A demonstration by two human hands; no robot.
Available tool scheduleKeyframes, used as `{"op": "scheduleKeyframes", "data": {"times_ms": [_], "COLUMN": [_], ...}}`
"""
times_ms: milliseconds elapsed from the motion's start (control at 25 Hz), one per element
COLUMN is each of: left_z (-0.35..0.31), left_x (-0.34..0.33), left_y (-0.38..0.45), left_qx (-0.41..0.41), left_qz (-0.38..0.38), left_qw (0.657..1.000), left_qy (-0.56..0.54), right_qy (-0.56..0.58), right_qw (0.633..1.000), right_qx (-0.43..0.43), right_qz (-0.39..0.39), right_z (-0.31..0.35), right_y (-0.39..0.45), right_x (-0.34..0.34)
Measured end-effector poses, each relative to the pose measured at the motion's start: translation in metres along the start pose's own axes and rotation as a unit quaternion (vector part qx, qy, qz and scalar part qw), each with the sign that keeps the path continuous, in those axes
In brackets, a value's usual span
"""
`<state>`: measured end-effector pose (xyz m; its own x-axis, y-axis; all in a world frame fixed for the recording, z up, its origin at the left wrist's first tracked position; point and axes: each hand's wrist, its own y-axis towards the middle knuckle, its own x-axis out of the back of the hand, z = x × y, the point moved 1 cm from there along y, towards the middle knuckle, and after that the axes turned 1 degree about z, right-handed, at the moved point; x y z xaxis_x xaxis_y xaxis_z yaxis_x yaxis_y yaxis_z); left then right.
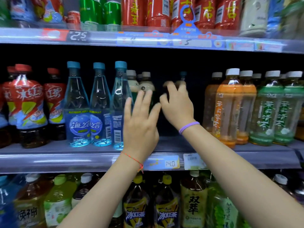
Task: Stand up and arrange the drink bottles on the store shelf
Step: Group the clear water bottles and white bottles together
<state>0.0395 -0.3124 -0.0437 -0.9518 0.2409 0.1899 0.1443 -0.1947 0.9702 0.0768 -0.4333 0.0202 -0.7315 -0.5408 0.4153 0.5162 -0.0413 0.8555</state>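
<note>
- On the left of the middle shelf (49,160) stand red-capped iced tea bottles (26,104), upright.
- Next come three clear blue bottles (79,106) with blue caps, upright in a row, touching each other.
- The left hand (139,122) is raised with fingers spread and straight, in front of the beige-capped bottles (146,83) (a red string is on its wrist).
- The right hand (177,104), with a purple band, reaches into the dark gap; its fingers curl around a dark bottle (182,76), which is blurred and mostly hidden.
- On the right stand orange tea bottles (228,109), then green tea bottles (269,112), all upright.
</note>
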Motion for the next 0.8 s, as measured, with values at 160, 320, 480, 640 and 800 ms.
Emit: {"op": "scheduleKeyframes", "data": {"times_ms": [160,320,480,640,800], "left_z": [-0.011,-0.012,-0.013,-0.015,0.010], "left_x": [-0.033,-0.045,-0.038,-0.018,-0.003], "left_y": [0.011,0.007,0.008,0.010,0.002], "left_qx": [-0.013,0.010,-0.003,0.003,0.094], "left_qz": [0.168,0.200,0.135,-0.006,-0.025], "left_qw": [0.985,0.979,0.991,1.000,0.993], "left_qy": [0.033,0.028,0.014,0.009,0.064], "right_qy": [-0.133,-0.136,-0.157,-0.129,-0.047], "right_qw": [0.972,0.956,0.970,0.987,0.997], "right_qx": [-0.119,-0.139,-0.097,-0.006,0.049], "right_qz": [0.150,0.221,0.156,0.093,0.045], "right_z": [-0.050,-0.071,-0.065,-0.043,-0.013], "right_y": [0.032,0.054,0.043,0.011,-0.013], "right_x": [-0.012,-0.026,-0.023,0.000,0.023]}}
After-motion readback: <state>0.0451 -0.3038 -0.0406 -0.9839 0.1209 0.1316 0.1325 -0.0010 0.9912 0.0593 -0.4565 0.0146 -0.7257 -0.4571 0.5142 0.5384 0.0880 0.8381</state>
